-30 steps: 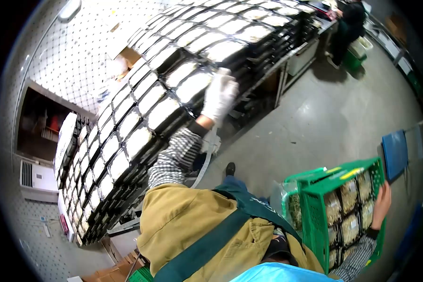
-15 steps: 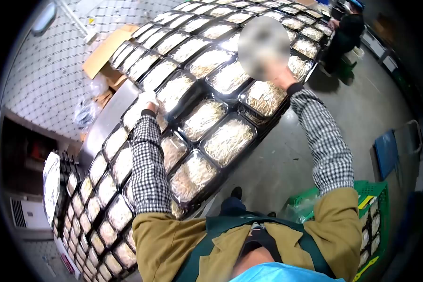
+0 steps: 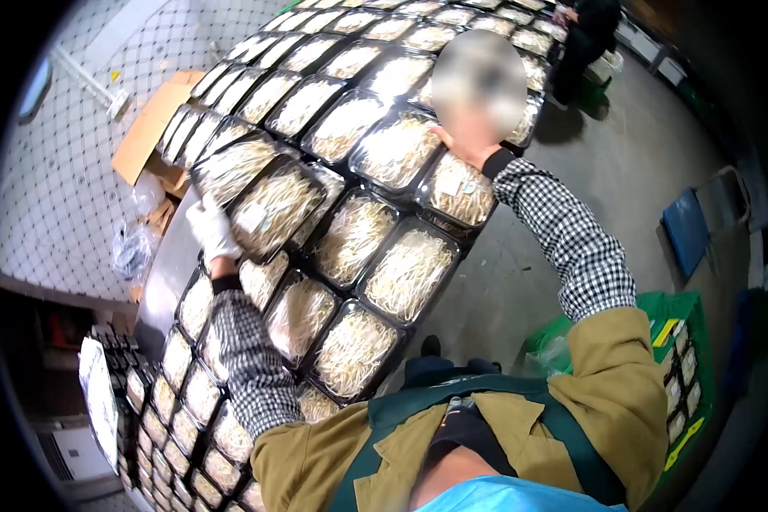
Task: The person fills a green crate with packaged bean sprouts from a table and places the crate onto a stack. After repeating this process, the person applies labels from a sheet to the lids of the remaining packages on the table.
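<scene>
Cardboard box (image 3: 149, 128), green crate (image 3: 688, 311) around crowded tabletop (image 3: 166, 290), tilted pack (image 3: 277, 209) of pale strands — left grip (image 3: 206, 205) touching, right grip (image 3: 461, 141) blurred, both closures unclear

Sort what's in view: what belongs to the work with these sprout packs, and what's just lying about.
Likely part of the work:
- tilted packs at the gloved left hand
- packs in rows, the right hand among them
- green crate holding more packs

Apparently just lying about:
- opened cardboard
- crumpled clear plastic
- blue panel on the floor side
</scene>
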